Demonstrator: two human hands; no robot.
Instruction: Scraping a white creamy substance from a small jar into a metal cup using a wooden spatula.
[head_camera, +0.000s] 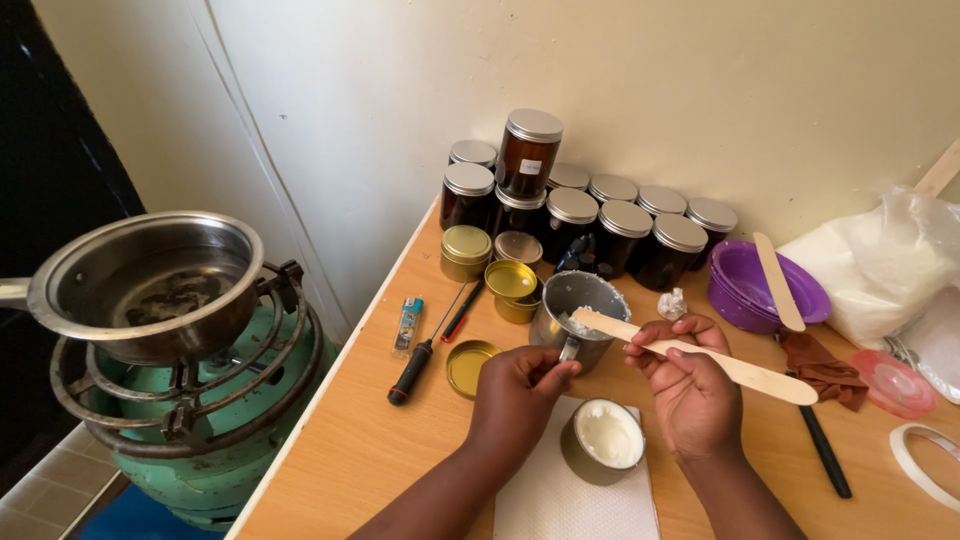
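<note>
— Where's the metal cup (575, 305)?
— Mid-table (350, 450), its handle closed in the left hand's (520, 395) grip. The right hand (690, 385) grips a wooden stick (700, 357), its tip inside the cup.
— And nearby?
— A tin of white wax (603, 440) on a paper towel (560, 495), near. Dark jars (600, 220) far behind.

A home kitchen corner used as a small workshop: a pan (150, 285) sits on a gas-cylinder burner (190, 400) at left, beside a wooden counter (350, 450) crowded with lidded amber jars (590, 215).
</note>
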